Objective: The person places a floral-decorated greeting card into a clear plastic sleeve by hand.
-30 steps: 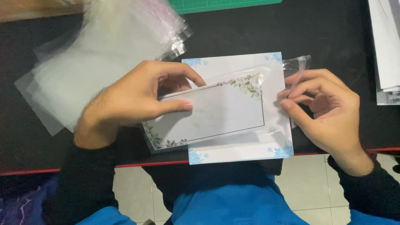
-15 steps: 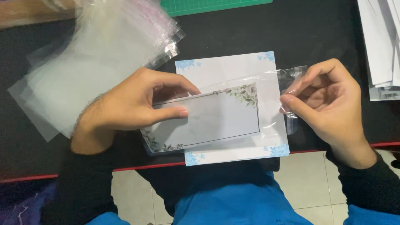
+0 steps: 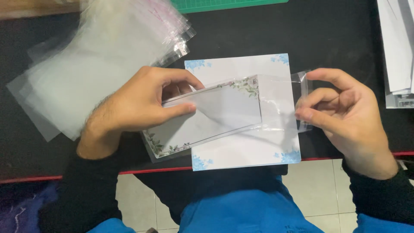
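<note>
The left hand (image 3: 142, 103) has its grip closed on a floral-bordered card (image 3: 207, 116) — thumb pressed on the card's upper face, the index finger curled over its far edge — and the card runs out from that hand toward 3 o'clock, tilted so its left corner dips toward 7 o'clock. The card's right part sits inside a clear cellophane sleeve (image 3: 276, 103), whose open end reaches on toward 3 o'clock. There the right hand (image 3: 345, 116) pinches the sleeve's flap between thumb and fingertips (image 3: 304, 114), grip nearly closed, with only thin film between them. So the card lies between the two hands, touching the left and well short of the right; the sleeve bridges the gap. Beneath both lies a white sheet with blue flower corners (image 3: 241, 151), flat on the black counter (image 3: 327, 39) and overhanging its near, red-trimmed edge at 6 o'clock. At 10 o'clock from the left hand spreads a loose pile of empty clear sleeves (image 3: 95, 64) — blurred, some with pink-printed strips. A green cutting mat (image 3: 224, 4) shows at 12 o'clock, and a stack of white paper (image 3: 399, 47) at 2 o'clock.
</note>
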